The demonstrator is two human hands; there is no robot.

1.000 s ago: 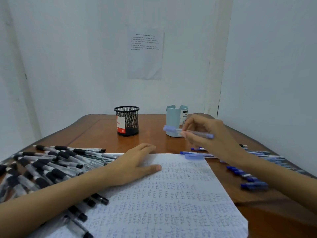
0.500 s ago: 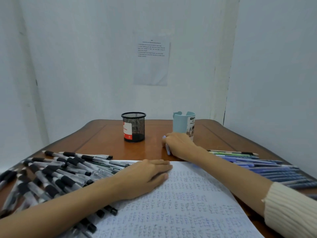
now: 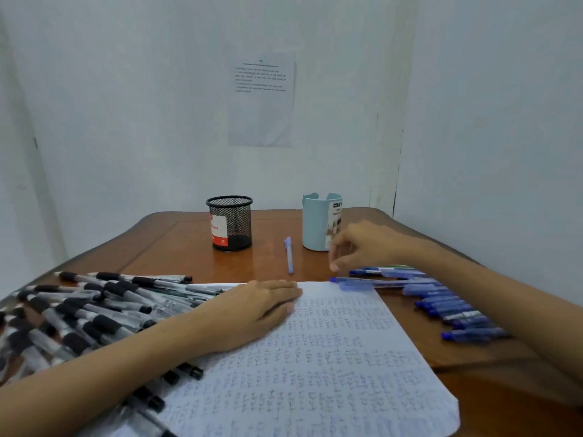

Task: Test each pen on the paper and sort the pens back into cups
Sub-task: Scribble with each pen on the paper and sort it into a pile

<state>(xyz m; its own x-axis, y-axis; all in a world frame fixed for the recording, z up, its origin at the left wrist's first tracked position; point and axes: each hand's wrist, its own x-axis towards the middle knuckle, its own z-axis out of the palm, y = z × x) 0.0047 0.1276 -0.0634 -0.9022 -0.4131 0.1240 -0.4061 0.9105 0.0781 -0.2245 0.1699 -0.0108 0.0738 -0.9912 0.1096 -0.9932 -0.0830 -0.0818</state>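
Observation:
A sheet of paper [image 3: 315, 357] covered in small pen marks lies in front of me. My left hand [image 3: 252, 310] rests flat on its upper left part. A light blue pen [image 3: 289, 255] lies alone on the table between the black mesh cup [image 3: 230, 228] and the pale blue cup [image 3: 318, 222]. My right hand [image 3: 362, 247] hovers in front of the pale blue cup, fingers loosely curled and pointing down at the top of a row of blue pens [image 3: 441, 304], holding nothing. Several black-grip pens [image 3: 88, 307] are heaped on the left.
The wooden table [image 3: 176, 257] stands in a corner between white walls. A printed sheet [image 3: 262, 99] is stuck to the back wall. The right wall runs close along the table's right edge.
My right hand carried the light blue pen to the table beside the pale blue cup, let go of it, and moved right toward the row of blue pens. The left hand stayed on the paper.

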